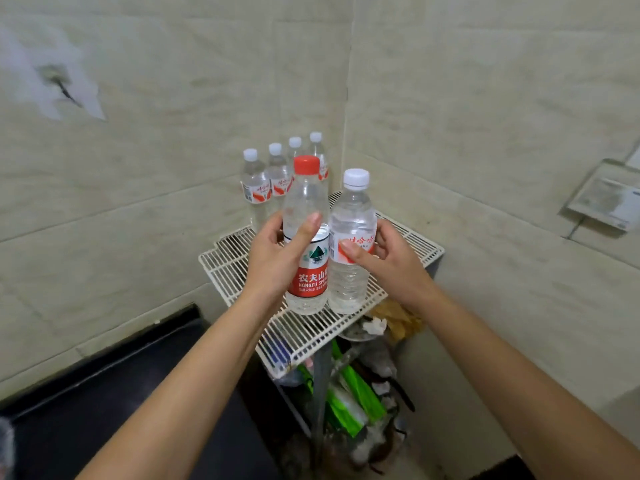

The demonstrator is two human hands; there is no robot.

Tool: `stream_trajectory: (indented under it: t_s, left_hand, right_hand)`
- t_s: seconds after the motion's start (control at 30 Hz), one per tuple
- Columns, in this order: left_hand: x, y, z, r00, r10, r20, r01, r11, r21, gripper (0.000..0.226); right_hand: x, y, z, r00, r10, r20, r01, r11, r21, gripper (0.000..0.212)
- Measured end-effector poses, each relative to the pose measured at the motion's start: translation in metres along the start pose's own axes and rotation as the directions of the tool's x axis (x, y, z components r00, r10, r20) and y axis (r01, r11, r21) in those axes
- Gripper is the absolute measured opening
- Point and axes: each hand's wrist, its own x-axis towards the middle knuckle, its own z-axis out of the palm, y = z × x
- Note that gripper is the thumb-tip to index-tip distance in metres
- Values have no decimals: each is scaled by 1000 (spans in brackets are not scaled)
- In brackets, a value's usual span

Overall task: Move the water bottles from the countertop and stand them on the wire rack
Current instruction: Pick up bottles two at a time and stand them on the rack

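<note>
My left hand grips a red-capped water bottle with a red label. My right hand grips a white-capped water bottle beside it. Both bottles are upright and side by side, over the middle of the white wire rack; I cannot tell whether their bases touch it. Several white-capped bottles stand in a row at the rack's back left, along the wall.
The rack fills the corner of two tiled walls. A black countertop lies at lower left. Under the rack sits clutter of bags and green packaging. A plate-like fixture hangs on the right wall.
</note>
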Motion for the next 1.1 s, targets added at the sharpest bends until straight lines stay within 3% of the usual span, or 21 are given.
stream_trajectory:
  t_s: [0.1,0.3,0.4,0.47,0.53,0.7,0.9,1.0,1.1]
  left_hand:
    - [35,-13,-1,1000,1,-16,0,998,70,40]
    - [95,-45,-1,990,-11,-138,35,985,170,49]
    - [126,-67,-1,966,-21,-257,74,977,200,46]
    - [146,-79,-3,939,-42,-341,112,976,188,58]
    - [165,-85,-5,912,-43,-408,136,970,201,68]
    - [200,-94,-14,870,-27,-493,178,948,263,64]
    - [200,-117,-12,851,-14,-524,231,907,351,48]
    - [190,-132,-19,870,-107,-481,303,886,350,65]
    - [180,-153,-21,847,-192,-496,424,808,409,87]
  right_hand:
    - [41,15,-8,999,-25,45,29,996,-87,52]
    - [140,56,-14,977,-90,195,117,985,-128,43]
    - [188,80,-9,952,-108,286,146,982,-116,54]
    - [218,93,-6,942,-97,320,141,983,-115,62]
    - [246,104,-2,931,-82,356,130,985,-111,61]
    - [294,114,15,889,-79,452,117,992,-57,54]
    - [300,136,37,826,-62,561,148,983,-109,66]
    - [297,143,36,826,-37,562,101,991,-83,69]
    - [289,159,31,807,70,587,34,986,-163,105]
